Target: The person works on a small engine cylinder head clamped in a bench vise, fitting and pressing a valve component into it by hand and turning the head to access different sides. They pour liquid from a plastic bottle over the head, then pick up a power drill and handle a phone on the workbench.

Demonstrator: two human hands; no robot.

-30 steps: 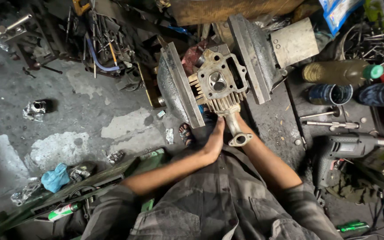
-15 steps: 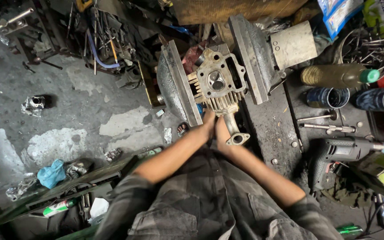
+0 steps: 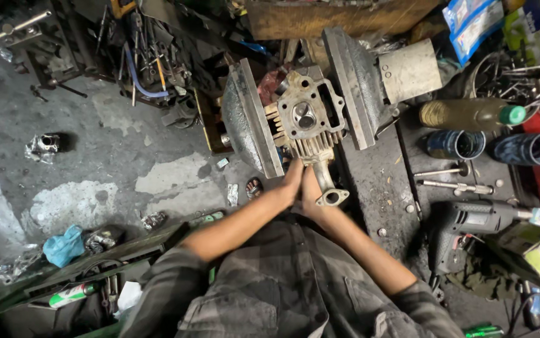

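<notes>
A finned metal cylinder head (image 3: 304, 122) sits clamped between the two broad grey jaws of a big bench vise (image 3: 251, 122), and everything else in this cluttered corner arranges itself around that vise. The head's open face points up at the camera, its cooling fins along the near edge, and a curved intake pipe (image 3: 327, 186) with a flanged end juts out from it toward the person.

Both bare hands meet just below the vise, pressed side by side against the lower edge of the cylinder head. The left hand (image 3: 292, 183) lies with its fingers up against the fins; the right hand (image 3: 310, 191) is tucked beside it, touching the intake pipe. Whether either hand is actually clenched around something I cannot tell, since the fingers are bunched together and hide one another.

To the right of the vise, on the dark oily bench, lie an olive bottle with a green cap (image 3: 470, 114), two dark blue cups (image 3: 454, 144) on their sides, a couple of long steel bolts (image 3: 457, 186), and nearer the person an electric drill (image 3: 476, 219). To the left of the vise the stained concrete floor (image 3: 95, 150) carries scraps of crumpled foil (image 3: 43, 147), a blue rag (image 3: 63, 245) and a tangle of hand tools (image 3: 148, 62) up beyond it.
</notes>
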